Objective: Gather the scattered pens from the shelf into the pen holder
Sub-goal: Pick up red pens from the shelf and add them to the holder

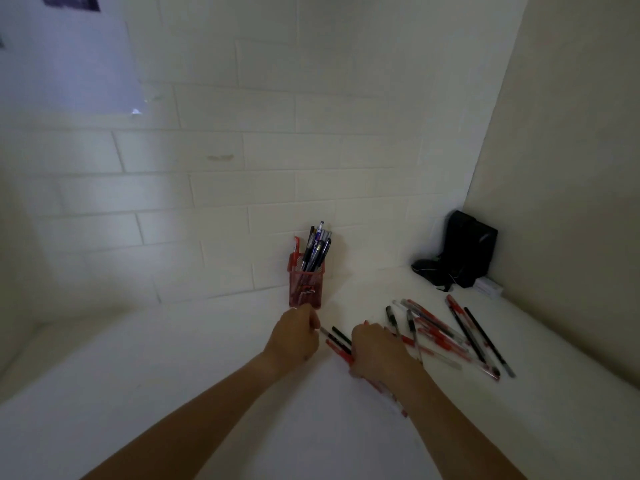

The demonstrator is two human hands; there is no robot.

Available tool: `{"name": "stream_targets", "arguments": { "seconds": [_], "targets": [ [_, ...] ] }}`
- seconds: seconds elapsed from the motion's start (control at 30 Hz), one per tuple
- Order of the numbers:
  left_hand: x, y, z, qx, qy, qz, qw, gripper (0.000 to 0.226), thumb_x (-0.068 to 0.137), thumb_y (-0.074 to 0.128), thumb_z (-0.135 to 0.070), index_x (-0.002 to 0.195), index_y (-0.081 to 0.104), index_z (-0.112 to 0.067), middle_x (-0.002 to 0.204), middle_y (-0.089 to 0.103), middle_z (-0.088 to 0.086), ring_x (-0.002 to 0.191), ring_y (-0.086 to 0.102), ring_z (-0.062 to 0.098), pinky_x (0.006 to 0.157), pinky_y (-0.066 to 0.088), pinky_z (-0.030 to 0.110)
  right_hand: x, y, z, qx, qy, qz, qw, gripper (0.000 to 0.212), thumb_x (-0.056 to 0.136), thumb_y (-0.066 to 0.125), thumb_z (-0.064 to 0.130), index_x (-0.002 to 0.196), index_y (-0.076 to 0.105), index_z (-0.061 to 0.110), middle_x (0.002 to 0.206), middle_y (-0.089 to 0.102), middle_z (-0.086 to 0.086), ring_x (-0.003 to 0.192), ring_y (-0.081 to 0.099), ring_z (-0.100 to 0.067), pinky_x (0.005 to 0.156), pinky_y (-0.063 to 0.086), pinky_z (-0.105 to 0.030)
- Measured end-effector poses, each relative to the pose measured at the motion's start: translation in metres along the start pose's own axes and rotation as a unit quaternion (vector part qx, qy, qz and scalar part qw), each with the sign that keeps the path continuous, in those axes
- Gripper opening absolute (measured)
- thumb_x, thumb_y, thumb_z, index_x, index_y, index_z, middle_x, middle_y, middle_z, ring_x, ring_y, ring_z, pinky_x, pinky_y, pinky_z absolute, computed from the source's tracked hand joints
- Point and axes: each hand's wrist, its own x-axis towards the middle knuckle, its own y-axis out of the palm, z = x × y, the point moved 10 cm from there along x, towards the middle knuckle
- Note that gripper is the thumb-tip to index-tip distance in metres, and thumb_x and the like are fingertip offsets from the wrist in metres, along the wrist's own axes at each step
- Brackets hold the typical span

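A red mesh pen holder (305, 286) stands against the white brick wall with several dark pens and one red pen upright in it. My right hand (375, 351) is closed around a bundle of red and black pens (338, 342), whose ends stick out on both sides of the fist. My left hand (296, 336) sits just below the holder, its fingertips pinching the tip of one pen of that bundle. Several more red and black pens (450, 336) lie scattered on the white shelf (207, 368) to the right of my right hand.
A black pouch with a cord (460, 252) leans in the back right corner, with a small white box (489, 286) beside it. A beige side wall closes the shelf on the right. A sheet of paper (69, 60) hangs on the wall at upper left.
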Motion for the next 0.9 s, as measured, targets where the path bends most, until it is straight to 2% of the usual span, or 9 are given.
{"name": "stream_targets", "arguments": {
  "seconds": [0.13,0.2,0.3,0.37,0.47,0.53,0.67,0.77,0.9],
  "targets": [
    [-0.002,-0.004,0.002,-0.044,-0.024,0.01,0.999,0.016,0.09,0.052,-0.003,0.097,0.065,-0.008,0.099,0.068,0.01,0.074,0.06,0.016,0.056,0.045,0.016,0.0,-0.012,0.002,0.093,0.012,-0.009,0.996,0.027,0.077,0.072,0.023,0.067,0.049,0.013,0.066,0.05,0.0,0.067,0.055,-0.019,0.046,0.034,-0.022],
    [0.0,-0.006,0.001,-0.101,-0.053,0.03,0.993,0.018,0.095,0.053,-0.016,0.099,0.067,-0.005,0.099,0.071,0.012,0.074,0.066,0.017,0.061,0.056,0.021,0.004,-0.03,0.001,0.2,0.015,-0.039,0.979,0.022,0.078,0.073,0.025,0.074,0.067,0.005,0.065,0.061,-0.003,0.061,0.058,-0.016,0.049,0.039,-0.022],
    [0.006,-0.013,-0.021,-0.255,-0.052,0.074,0.963,0.03,0.098,0.055,-0.029,0.097,0.069,-0.003,0.095,0.074,0.015,0.072,0.073,0.017,0.072,0.063,0.031,0.01,-0.064,0.004,0.318,0.0,-0.114,0.941,0.009,0.081,0.072,0.021,0.081,0.075,0.012,0.063,0.068,0.003,0.056,0.064,-0.009,0.049,0.047,-0.014],
    [0.017,-0.04,-0.04,-0.275,0.007,0.02,0.961,0.023,0.096,0.06,-0.028,0.091,0.067,-0.007,0.086,0.075,0.012,0.074,0.075,0.018,0.073,0.063,0.035,0.016,-0.084,0.008,0.366,-0.02,-0.162,0.916,0.006,0.083,0.073,0.021,0.088,0.073,0.018,0.067,0.073,0.004,0.059,0.069,-0.005,0.058,0.056,-0.016],
    [0.035,-0.1,-0.052,-0.191,0.066,-0.135,0.97,0.011,0.092,0.066,-0.024,0.085,0.068,-0.015,0.075,0.072,-0.003,0.067,0.068,0.004,0.062,0.051,0.012,0.028,-0.116,0.013,0.417,-0.059,-0.245,0.873,0.01,0.084,0.074,0.022,0.093,0.071,0.02,0.077,0.075,0.004,0.068,0.071,-0.006,0.063,0.055,-0.017],
    [0.047,-0.135,-0.056,-0.182,0.087,-0.217,0.955,0.006,0.091,0.067,-0.022,0.089,0.071,-0.018,0.077,0.071,-0.009,0.067,0.065,-0.001,0.063,0.048,0.009,0.034,-0.137,0.011,0.446,-0.062,-0.318,0.834,0.008,0.086,0.074,0.017,0.093,0.069,0.019,0.082,0.074,0.005,0.072,0.071,-0.008,0.066,0.057,-0.019],
    [0.075,-0.164,-0.048,-0.198,0.103,-0.296,0.929,0.005,0.092,0.064,-0.024,0.093,0.069,-0.022,0.081,0.071,-0.007,0.074,0.069,0.013,0.072,0.059,0.036,0.041,-0.155,0.007,0.476,-0.051,-0.42,0.771,0.006,0.091,0.068,0.01,0.092,0.066,0.016,0.081,0.07,0.007,0.072,0.067,0.004,0.063,0.046,-0.001],
    [0.091,-0.152,-0.038,-0.143,0.098,-0.286,0.942,0.008,0.092,0.066,-0.025,0.097,0.07,-0.02,0.082,0.071,-0.005,0.076,0.067,0.014,0.076,0.057,0.041,0.064,-0.14,0.012,0.434,-0.022,-0.407,0.803,0.005,0.091,0.068,0.011,0.091,0.064,0.013,0.078,0.067,0.007,0.062,0.058,0.01,0.055,0.039,0.0],
    [0.102,-0.112,-0.015,-0.096,0.054,-0.212,0.971,0.014,0.089,0.068,-0.025,0.101,0.067,-0.019,0.081,0.072,-0.003,0.072,0.068,0.014,0.07,0.058,0.037,0.102,-0.099,0.018,0.365,0.015,-0.323,0.873,0.015,0.089,0.069,0.019,0.103,0.065,0.016,0.093,0.073,0.001,0.08,0.069,-0.015,0.06,0.046,-0.017]
  ]
}}
